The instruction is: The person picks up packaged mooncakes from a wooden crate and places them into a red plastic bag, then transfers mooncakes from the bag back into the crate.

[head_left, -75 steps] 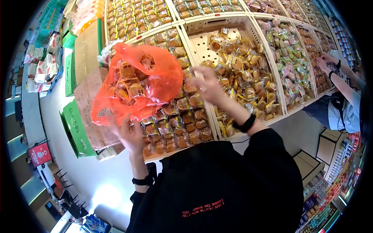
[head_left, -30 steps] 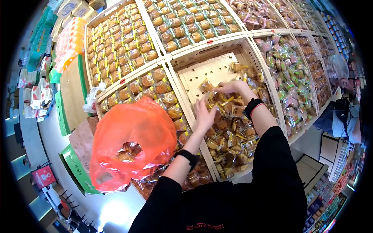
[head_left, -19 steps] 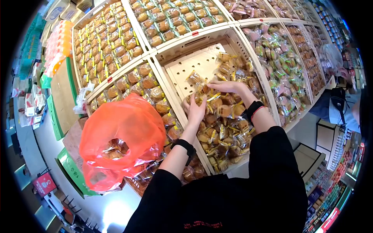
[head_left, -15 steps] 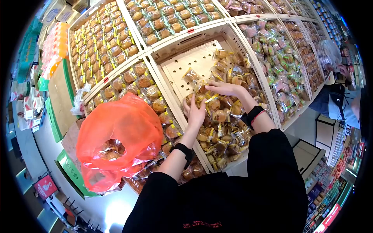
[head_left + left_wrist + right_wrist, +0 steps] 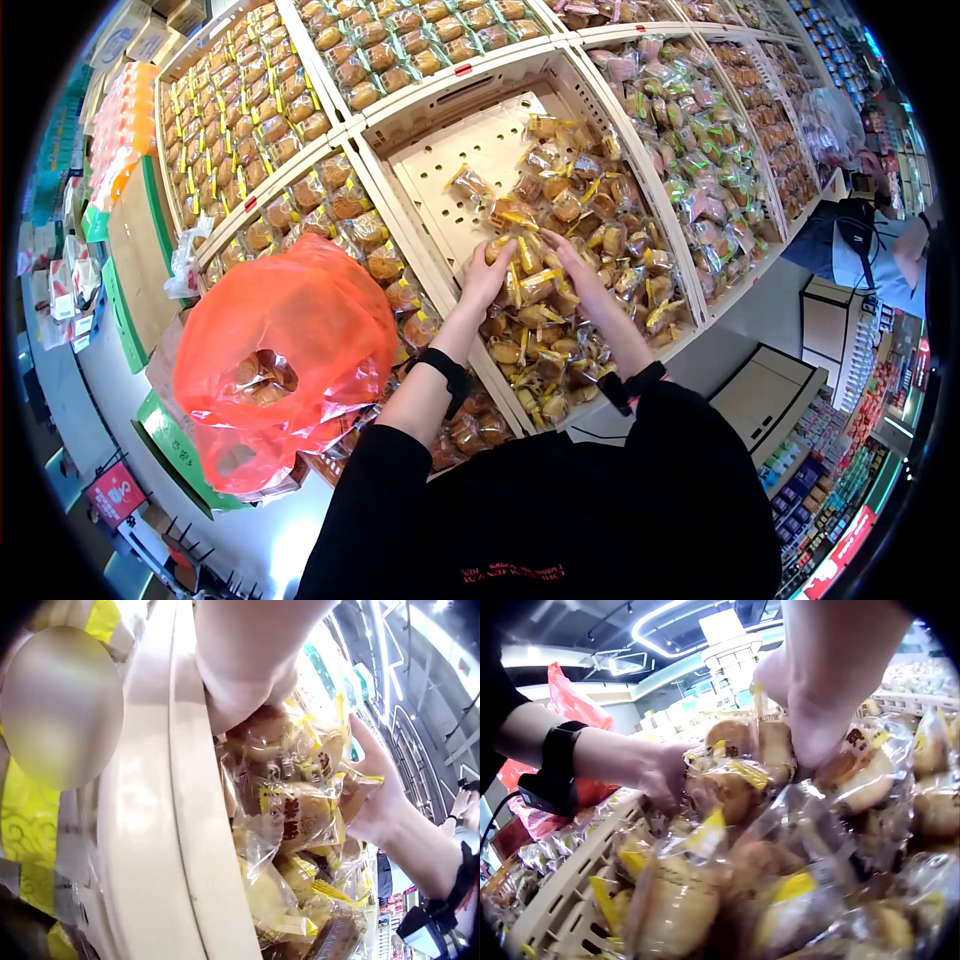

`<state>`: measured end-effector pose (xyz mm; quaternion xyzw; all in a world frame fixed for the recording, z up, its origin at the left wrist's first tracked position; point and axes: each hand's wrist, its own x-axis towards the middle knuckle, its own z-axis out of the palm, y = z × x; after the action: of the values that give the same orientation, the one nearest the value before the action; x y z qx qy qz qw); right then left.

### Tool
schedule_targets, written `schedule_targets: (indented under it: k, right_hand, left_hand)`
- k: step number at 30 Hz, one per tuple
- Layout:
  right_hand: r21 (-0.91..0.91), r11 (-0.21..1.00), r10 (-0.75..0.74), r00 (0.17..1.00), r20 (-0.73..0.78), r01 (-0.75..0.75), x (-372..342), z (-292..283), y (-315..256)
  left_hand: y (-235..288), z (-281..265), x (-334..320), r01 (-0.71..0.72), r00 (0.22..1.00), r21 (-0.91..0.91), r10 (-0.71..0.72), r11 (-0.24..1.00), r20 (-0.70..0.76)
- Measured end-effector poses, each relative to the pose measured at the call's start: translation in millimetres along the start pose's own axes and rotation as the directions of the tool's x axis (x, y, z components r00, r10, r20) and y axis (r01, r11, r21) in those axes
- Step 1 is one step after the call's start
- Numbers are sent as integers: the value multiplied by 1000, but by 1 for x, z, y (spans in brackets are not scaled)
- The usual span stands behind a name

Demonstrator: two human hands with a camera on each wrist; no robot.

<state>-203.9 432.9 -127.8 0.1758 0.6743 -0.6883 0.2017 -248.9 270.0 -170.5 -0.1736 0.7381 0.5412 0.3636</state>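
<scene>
Both hands are low in a wooden crate [image 5: 440,172] of loose, clear-wrapped cakes [image 5: 565,205] in the head view. The left hand [image 5: 487,276] curls round the left side of a cluster of packets, close to the crate's left divider. Opposite it, the right hand [image 5: 578,272] holds the cluster's right side, its fingertips near the left hand's. The left wrist view has several packets [image 5: 300,814] between the left hand [image 5: 251,671] and the right hand [image 5: 379,791]. Packets partly hide the fingers of the right hand [image 5: 814,712] and left hand [image 5: 664,776].
A red plastic bag [image 5: 290,325] with wrapped cakes inside stands on the neighbouring crate at left. Crates of arranged cakes [image 5: 235,110] lie beyond, and one of pink and green packets [image 5: 685,150] at right. Another person [image 5: 905,250] stands at the far right.
The right hand has moved down and round to the right side of the packets, its fingers now pointing up and left. The left hand stays beside the divider. Earlier, both hands left the red bag.
</scene>
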Motion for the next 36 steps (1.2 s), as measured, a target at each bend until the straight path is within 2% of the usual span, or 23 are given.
schedule_targets:
  k: [1,3,5,7,9,11,12,13,15,17,20,21,22,23,24,25,27,28,29,31,33,35,36]
  right_hand:
    - [54,997,-54,997,-63,58,-2,8,4]
    - [-6,996,-87,981,-171,87,-3,24,20]
    - [-73,985,-168,946,-276,154,-14,50,26]
    - [-33,976,-212,922,-323,213,-22,62,26]
    - [159,951,-177,891,-417,264,-35,66,12]
    - [45,936,-291,837,-463,350,-51,63,-11]
    - [4,926,-330,816,-474,377,-58,58,-19]
    - [-39,914,-371,794,-482,404,-66,53,-27]
    - [-121,885,-451,763,-464,449,-86,48,-57]
    - [-254,818,-573,694,-436,516,-103,47,-81]
    - [-418,684,-727,607,-320,598,-126,64,-125]
    - [-330,686,-727,605,-324,648,-128,74,-131]
    - [-322,647,-762,580,-287,691,-130,88,-142]
    - [-314,607,-795,552,-252,730,-135,103,-154]
    - [-304,560,-829,528,-186,771,-137,118,-165]
    - [-296,511,-858,498,-126,807,-139,134,-176]
    - [-350,384,-900,431,66,854,-141,165,-195]
    - [-278,334,-909,386,160,901,-138,184,-201]
    - [-160,355,-908,381,176,921,-139,208,-209]
    - [-133,333,-884,358,302,933,-134,249,-216]
    - [-125,310,-859,334,388,943,-124,288,-209]
    - [-26,418,-812,386,438,908,-109,321,-190]
    - [-20,412,-813,378,443,911,-100,332,-181]
  left_hand:
    - [-3,1,-1,2,1000,0,-2,1000,4]
    - [-6,2,-1,-47,998,-103,51,994,29]
    - [-5,4,-8,-91,996,-58,91,994,-3]
    - [3,2,-22,-240,970,-152,243,959,2]
    - [10,6,-32,-223,974,-106,225,969,5]
    - [14,16,-36,-257,950,-286,295,923,99]
    - [19,23,-43,-284,942,-327,326,901,80]
    - [47,19,-74,-182,941,-476,293,860,169]
    - [63,25,-94,-222,911,-573,378,789,168]
    - [84,20,-125,-232,891,-672,431,703,143]
    - [102,-3,-156,-444,810,-650,587,617,4]
    - [111,-20,-173,-490,784,-642,620,590,-28]
    - [115,-37,-188,-513,787,-623,613,591,-68]
    - [118,-54,-203,-540,762,-653,638,531,-112]
    - [119,-70,-216,-567,731,-680,665,465,-155]
    - [116,-88,-230,-486,769,-762,623,428,-141]
    - [113,-126,-256,-575,721,-748,637,331,-272]
    - [107,-143,-271,-596,723,-744,604,301,-335]
    - [99,-159,-285,-617,723,-738,568,272,-394]
    - [73,-190,-294,-647,704,-742,512,177,-492]
    - [53,-214,-302,-660,691,-737,503,146,-519]
    - [27,-234,-293,-725,654,-674,450,142,-608]
    - [11,-244,-284,-753,634,-639,432,156,-641]
